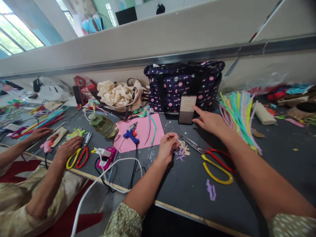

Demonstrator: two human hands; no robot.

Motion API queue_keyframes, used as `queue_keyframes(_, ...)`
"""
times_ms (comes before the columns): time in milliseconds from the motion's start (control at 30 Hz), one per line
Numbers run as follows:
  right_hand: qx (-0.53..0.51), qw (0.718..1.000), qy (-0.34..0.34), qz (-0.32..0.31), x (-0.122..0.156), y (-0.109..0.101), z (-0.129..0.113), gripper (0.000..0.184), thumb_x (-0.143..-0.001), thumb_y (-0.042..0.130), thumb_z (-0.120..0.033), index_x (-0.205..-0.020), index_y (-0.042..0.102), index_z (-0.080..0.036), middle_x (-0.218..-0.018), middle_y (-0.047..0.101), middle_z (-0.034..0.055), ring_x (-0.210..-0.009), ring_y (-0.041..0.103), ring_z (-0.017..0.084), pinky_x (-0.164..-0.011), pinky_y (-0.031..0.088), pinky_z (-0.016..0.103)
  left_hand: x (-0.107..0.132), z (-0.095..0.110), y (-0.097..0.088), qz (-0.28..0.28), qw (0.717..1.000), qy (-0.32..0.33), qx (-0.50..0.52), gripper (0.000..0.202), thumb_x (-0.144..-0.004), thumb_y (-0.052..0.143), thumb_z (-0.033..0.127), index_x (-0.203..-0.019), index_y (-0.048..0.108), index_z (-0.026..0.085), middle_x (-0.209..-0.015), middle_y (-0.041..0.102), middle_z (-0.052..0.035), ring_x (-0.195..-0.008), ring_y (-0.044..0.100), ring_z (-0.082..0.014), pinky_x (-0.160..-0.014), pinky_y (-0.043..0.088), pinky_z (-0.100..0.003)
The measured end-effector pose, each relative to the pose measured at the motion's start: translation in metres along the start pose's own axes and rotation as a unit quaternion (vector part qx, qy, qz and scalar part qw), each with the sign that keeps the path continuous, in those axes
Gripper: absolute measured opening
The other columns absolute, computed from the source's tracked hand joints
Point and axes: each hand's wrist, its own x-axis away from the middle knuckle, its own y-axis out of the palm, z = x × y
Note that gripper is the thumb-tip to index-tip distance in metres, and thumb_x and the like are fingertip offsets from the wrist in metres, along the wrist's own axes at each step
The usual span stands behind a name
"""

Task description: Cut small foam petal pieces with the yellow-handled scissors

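With its index finger stretched out, my right hand (208,121) touches the lit screen of a phone (187,110). The phone leans upright against a dark patterned bag (170,89). My left hand (169,146) rests near the table's middle, thumb and fingers pinched together; what lies between them is too small to make out. Beside those fingers is a small pile of cream and purple cut pieces (183,150). Scissors (206,153) with red and yellow handles lie open to the right of the pile. Two purple pieces (211,190) lie nearer the table edge.
A blue glue gun (132,133) lies on a pink sheet (158,123), near a green bottle (103,125) and a white cable (85,197). Coloured strips (240,115) are at right. At left, a co-worker's hand (70,146) rests near other scissors (80,153).
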Motion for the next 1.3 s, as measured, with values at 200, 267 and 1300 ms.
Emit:
queue_keyframes(200, -0.013, 1.000, 0.007, 0.007, -0.002, -0.003, 0.003, 0.065, -0.088, 0.038, -0.047, -0.146, 0.017, -0.023, -0.099, 0.065, 0.0107, -0.078, 0.059, 0.024, -0.059, 0.038, 0.030, 0.000, 0.000, 0.000, 0.001, 1.000, -0.001, -0.004, 0.036, -0.056, 0.079, 0.031, -0.083, 0.061, 0.015, -0.068, 0.055, 0.0025, -0.053, 0.050, -0.0043, -0.052, 0.042, -0.018)
queue_keyframes(267, -0.019, 1.000, 0.009, 0.013, -0.002, -0.005, 0.003, 0.066, -0.088, 0.037, -0.047, -0.146, 0.016, -0.023, -0.099, 0.065, 0.0105, -0.077, 0.059, 0.024, -0.058, 0.038, 0.030, 0.000, 0.001, 0.001, 0.002, 1.000, 0.001, -0.005, 0.036, -0.056, 0.079, 0.031, -0.083, 0.061, 0.015, -0.069, 0.055, 0.0022, -0.053, 0.050, -0.0041, -0.052, 0.042, -0.018)
queue_keyframes(1300, -0.025, 0.998, -0.011, 0.048, 0.003, 0.004, -0.001, 0.044, -0.090, 0.031, -0.042, -0.126, 0.050, -0.025, -0.106, 0.066, 0.0078, -0.086, 0.060, 0.023, -0.062, 0.037, 0.029, 0.000, 0.001, 0.000, -0.006, 1.000, -0.004, 0.003, 0.034, -0.057, 0.078, 0.029, -0.083, 0.061, 0.015, -0.068, 0.055, 0.0021, -0.053, 0.049, -0.0041, -0.051, 0.042, -0.017)
